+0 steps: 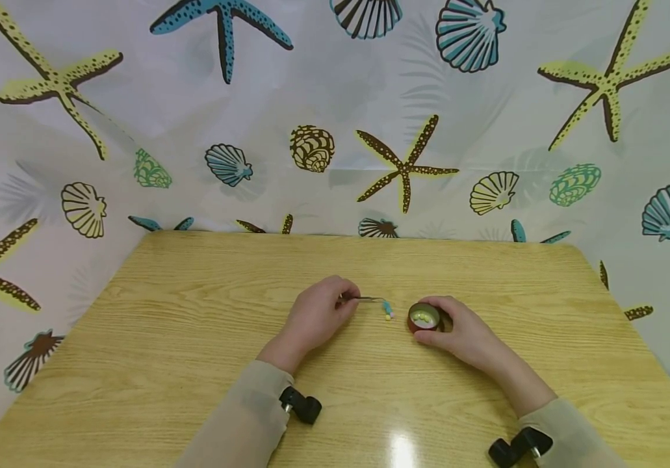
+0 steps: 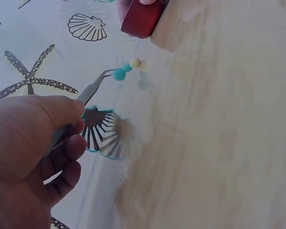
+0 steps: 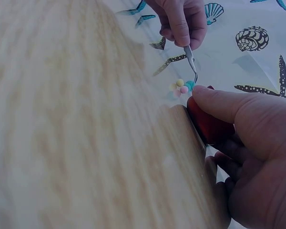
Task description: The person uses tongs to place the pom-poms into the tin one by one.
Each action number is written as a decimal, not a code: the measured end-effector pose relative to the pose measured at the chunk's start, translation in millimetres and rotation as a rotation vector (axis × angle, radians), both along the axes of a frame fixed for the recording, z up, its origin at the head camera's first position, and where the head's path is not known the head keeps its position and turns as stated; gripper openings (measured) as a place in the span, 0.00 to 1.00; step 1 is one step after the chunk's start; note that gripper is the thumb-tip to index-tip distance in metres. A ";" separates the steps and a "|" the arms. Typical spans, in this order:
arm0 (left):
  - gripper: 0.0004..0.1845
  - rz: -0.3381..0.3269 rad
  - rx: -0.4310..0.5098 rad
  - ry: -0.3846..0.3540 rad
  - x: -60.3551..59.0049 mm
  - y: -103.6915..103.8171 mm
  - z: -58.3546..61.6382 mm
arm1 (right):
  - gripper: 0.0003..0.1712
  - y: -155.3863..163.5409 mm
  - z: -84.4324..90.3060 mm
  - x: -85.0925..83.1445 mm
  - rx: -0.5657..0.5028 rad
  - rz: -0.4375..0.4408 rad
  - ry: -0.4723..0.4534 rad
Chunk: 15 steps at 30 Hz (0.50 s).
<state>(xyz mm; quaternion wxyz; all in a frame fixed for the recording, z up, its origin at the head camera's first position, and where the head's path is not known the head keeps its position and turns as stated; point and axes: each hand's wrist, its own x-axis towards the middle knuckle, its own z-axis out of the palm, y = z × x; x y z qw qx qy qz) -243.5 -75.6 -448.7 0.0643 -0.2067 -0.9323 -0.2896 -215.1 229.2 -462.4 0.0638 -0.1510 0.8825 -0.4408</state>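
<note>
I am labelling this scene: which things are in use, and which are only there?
In use: left hand gripping tweezers; small balls at the tweezers' tip; red pot held by right hand.
Only there: table; curtain.

We cannot see the tweezers' point(image 1: 364, 299) handle, buried under the left hand's point(image 1: 317, 316) curled fingers point(image 2: 66, 148). The beads point(image 1: 388, 311) at their tips are too small in the head view to count. The red cup point(image 2: 142, 18) is cut by the left wrist view's top edge, and the right hand's point(image 1: 462, 331) fingers point(image 3: 229, 107) cover its far side.
</note>
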 end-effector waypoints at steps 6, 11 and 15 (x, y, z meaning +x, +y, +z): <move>0.03 0.041 0.008 0.040 -0.6 -1.3 0.9 | 0.37 1.1 -0.5 0.1 -0.001 -0.001 -0.004; 0.04 0.076 -0.015 0.046 -1.1 -2.0 3.5 | 0.37 1.2 -0.6 -0.5 0.003 -0.001 0.001; 0.04 0.091 0.002 0.043 0.7 -2.4 7.7 | 0.38 1.4 -1.1 -0.3 0.002 -0.004 -0.007</move>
